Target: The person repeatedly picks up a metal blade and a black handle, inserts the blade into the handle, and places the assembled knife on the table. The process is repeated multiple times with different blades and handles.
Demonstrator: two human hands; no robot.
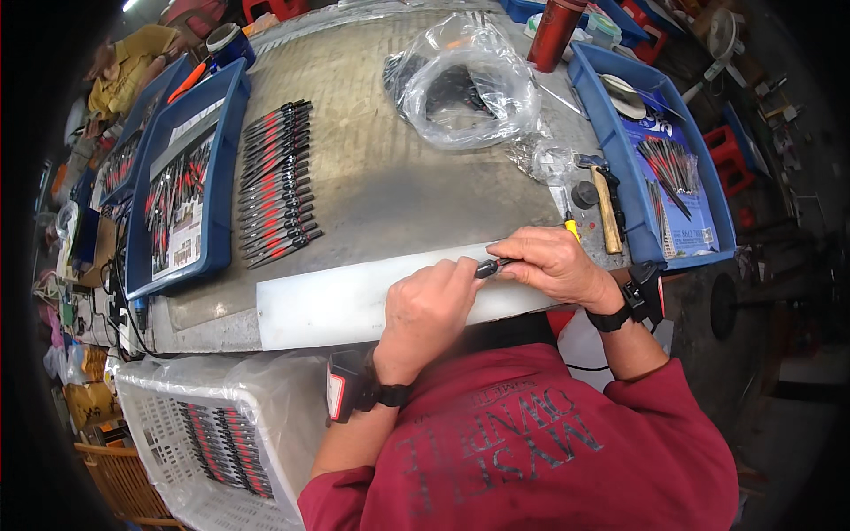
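My left hand (431,305) and my right hand (551,264) meet above a white board (328,305) at the table's near edge. Between them is a slim, dark pen-like tool (490,267), its exact kind unclear. The fingers of both hands are closed around it, hiding most of its length. Left of the board's far side, a column of similar black-and-red pen-like tools (274,186) lies side by side on the table. Past my right hand are a yellow-handled tool (571,228) and a hammer (606,208) with a wooden handle.
Blue trays with more slim pieces flank the table, one left (221,190) and one right (633,150). Clear plastic bags (469,84) lie at the back, near a red cylinder (556,34). A white basket (243,385) at lower left holds stacked black-and-red tools.
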